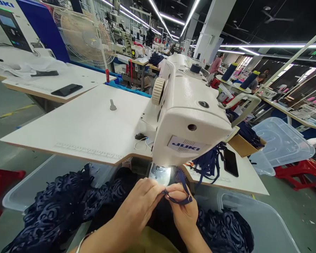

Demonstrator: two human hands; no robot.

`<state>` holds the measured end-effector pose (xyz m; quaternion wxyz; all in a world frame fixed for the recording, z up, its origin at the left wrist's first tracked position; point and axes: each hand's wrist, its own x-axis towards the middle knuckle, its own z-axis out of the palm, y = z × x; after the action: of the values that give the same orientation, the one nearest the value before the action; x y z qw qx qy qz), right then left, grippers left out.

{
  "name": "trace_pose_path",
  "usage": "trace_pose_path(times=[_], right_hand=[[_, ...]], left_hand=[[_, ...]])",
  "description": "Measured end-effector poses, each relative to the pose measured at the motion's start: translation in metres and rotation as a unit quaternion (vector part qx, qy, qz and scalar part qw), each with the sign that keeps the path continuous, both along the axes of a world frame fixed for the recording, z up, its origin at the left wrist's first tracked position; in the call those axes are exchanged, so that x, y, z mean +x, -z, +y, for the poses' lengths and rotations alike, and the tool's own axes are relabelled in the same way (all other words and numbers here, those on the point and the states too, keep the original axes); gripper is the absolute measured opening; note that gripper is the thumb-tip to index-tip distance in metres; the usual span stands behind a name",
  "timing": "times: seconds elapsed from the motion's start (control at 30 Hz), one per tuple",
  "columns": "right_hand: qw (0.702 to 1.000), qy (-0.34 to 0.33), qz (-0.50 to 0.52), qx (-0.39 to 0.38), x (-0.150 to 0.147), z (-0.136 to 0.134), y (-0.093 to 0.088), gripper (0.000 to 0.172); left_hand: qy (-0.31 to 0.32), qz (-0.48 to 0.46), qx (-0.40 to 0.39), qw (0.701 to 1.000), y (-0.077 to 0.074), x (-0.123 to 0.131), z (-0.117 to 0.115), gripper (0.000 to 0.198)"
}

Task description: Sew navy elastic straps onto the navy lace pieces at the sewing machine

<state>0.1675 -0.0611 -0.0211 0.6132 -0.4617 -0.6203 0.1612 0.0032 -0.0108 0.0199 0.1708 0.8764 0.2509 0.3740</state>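
A narrow navy strap (pixel 183 201) with a small ring or slider is held between my hands, just in front of the white sewing machine (pixel 195 116). My left hand (pixel 144 195) pinches the strap's end near the lit metal plate (pixel 160 174) under the machine head. Closed around the strap, my right hand (pixel 183 209) touches or nearly touches the left fingertips. Part of the strap loops up beside the right fingers. The needle area is hidden behind the machine head and the hands.
Navy lace fabric (pixel 50 211) fills a clear bin at left; more lace (pixel 223 228) lies in a bin (pixel 263 218) at right. On the white table (pixel 94 123) sits a small grey piece (pixel 112 105). Navy straps (pixel 208 163) and a phone (pixel 230 162) lie right of the machine.
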Motion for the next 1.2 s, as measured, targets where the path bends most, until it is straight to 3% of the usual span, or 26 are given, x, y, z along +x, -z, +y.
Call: trace_pose_path(times=[0.3, 0.5, 0.63, 0.73, 0.87, 1.03, 1.2], right_hand=[[0.999, 0.009, -0.042, 0.015, 0.000, -0.003, 0.006, 0.038], [0.999, 0.022, -0.039, -0.023, -0.001, -0.005, -0.005, 0.025], [0.989, 0.015, -0.014, -0.143, -0.001, -0.005, -0.020, 0.004], [0.969, 0.017, -0.019, -0.244, -0.003, -0.001, -0.027, 0.015], [0.961, 0.060, -0.030, -0.268, -0.004, 0.013, -0.025, 0.023], [0.964, 0.022, 0.010, -0.265, 0.000, 0.028, -0.011, 0.026], [0.953, 0.038, 0.114, -0.278, -0.002, 0.035, -0.004, 0.038]], left_hand=[[-0.001, 0.023, -0.015, 1.000, 0.003, 0.000, -0.001, 0.025], [-0.011, 0.026, -0.003, 1.000, -0.003, 0.000, -0.002, 0.024], [-0.010, 0.048, -0.037, 0.998, -0.006, 0.000, 0.000, 0.020], [-0.035, 0.067, -0.067, 0.995, -0.007, -0.001, 0.000, 0.019], [-0.142, 0.062, 0.051, 0.987, -0.004, -0.003, -0.002, 0.018], [-0.051, 0.102, 0.205, 0.972, 0.000, -0.016, -0.001, 0.029], [-0.053, 0.214, 0.242, 0.945, -0.003, -0.026, 0.001, 0.033]])
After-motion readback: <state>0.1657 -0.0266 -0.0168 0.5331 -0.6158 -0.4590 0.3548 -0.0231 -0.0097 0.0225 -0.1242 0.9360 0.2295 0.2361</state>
